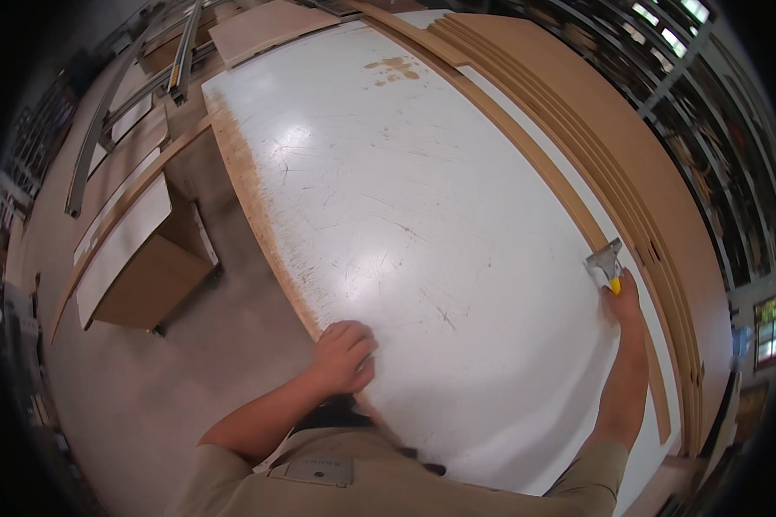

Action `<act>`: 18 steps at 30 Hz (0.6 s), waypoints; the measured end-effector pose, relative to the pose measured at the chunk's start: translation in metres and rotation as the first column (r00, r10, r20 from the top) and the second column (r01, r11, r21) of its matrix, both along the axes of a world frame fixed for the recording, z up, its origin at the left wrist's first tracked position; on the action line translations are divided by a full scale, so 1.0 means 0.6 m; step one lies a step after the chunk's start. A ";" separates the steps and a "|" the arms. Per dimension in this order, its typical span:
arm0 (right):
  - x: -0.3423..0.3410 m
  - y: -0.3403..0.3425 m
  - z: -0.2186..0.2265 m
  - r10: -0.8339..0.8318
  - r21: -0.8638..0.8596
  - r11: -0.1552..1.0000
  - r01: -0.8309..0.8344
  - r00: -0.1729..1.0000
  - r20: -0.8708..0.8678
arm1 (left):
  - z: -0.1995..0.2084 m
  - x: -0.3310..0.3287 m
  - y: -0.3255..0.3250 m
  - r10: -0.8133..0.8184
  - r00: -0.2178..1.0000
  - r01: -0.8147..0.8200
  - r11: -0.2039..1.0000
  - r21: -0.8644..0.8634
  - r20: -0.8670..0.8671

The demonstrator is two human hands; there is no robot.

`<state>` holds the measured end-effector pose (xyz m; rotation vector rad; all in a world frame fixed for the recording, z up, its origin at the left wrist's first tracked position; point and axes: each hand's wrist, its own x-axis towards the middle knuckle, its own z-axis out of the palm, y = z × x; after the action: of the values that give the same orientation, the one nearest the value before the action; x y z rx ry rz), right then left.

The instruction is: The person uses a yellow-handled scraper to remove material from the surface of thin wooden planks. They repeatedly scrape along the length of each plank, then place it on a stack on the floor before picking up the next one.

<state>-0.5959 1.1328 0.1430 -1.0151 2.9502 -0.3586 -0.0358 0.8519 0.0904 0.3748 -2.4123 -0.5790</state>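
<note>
A person leans over a large white scratched table (405, 198). The left hand (343, 355) rests curled on its worn near edge, grip holding nothing. The right hand (627, 293), reaching far across, is clenched around a yellow-handled metal scraper (606, 261) whose blade meets a long brown wooden strip (535, 155) along the table's far side.

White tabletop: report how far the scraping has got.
Done: most of the white tabletop looks bare and smooth. In hand: the right hand holds a yellow-handled scraper at the far edge beside the wooden strips; the left hand rests on the near edge. Left: brown patches at the far end.
</note>
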 end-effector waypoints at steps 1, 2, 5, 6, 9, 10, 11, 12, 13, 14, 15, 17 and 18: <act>-0.037 0.014 -0.028 -0.023 0.047 0.999 0.022 1.000 0.018 | 0.003 -0.002 0.000 -0.003 1.000 0.003 1.000 0.002 -0.004; -0.060 0.020 -0.051 -0.040 -0.064 0.997 0.040 0.999 -0.001 | 0.003 -0.001 0.002 0.000 1.000 0.000 1.000 0.004 -0.007; -0.040 -0.031 -0.026 -0.039 -0.191 0.978 0.082 0.976 0.216 | -0.002 0.015 0.001 0.028 0.999 -0.028 0.999 -0.026 -0.016; -0.028 -0.030 -0.011 -0.023 -0.174 0.983 0.061 0.976 0.215 | 0.000 0.016 0.002 0.026 0.999 -0.026 0.999 -0.028 -0.023; 0.035 -0.006 0.002 -0.003 -0.130 0.991 0.032 0.977 0.214 | 0.010 0.011 -0.002 0.005 1.000 -0.005 1.000 -0.003 -0.016; 0.069 0.014 -0.004 -0.003 -0.120 0.992 0.029 0.978 0.210 | 0.011 0.014 -0.004 -0.006 1.000 0.006 1.000 0.022 0.003; 0.107 0.041 -0.007 -0.008 -0.111 0.993 0.031 0.980 0.199 | 0.010 0.013 -0.006 -0.022 1.000 0.022 0.999 0.047 0.015; 0.151 0.077 -0.010 -0.021 -0.102 0.994 0.038 0.987 0.158 | 0.010 0.009 -0.006 -0.040 0.999 0.038 0.996 0.075 0.022; 0.201 0.119 -0.017 -0.035 -0.089 0.995 0.046 0.992 0.121 | 0.017 0.003 -0.007 -0.049 0.998 0.046 0.994 0.096 0.032; 0.257 0.148 -0.016 -0.065 -0.101 0.992 0.082 0.985 0.160 | 0.030 -0.005 -0.012 -0.053 0.997 0.047 0.992 0.120 0.051; 0.315 0.180 -0.006 -0.095 -0.107 0.987 0.118 0.976 0.198 | 0.043 -0.015 -0.016 -0.058 0.996 0.047 0.988 0.148 0.069; 0.417 0.253 0.004 -0.119 -0.053 0.989 0.137 0.959 0.258 | 0.082 -0.064 -0.027 -0.164 0.984 0.162 0.986 0.025 0.074; 0.470 0.276 0.011 -0.114 -0.020 0.992 0.122 0.966 0.232 | 0.092 -0.093 -0.035 -0.224 0.972 0.230 0.969 -0.085 0.074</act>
<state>-0.3140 1.2984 0.1497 -0.7435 2.8084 -0.4935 -0.0918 0.8309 0.1457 0.0773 -2.5521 -0.5579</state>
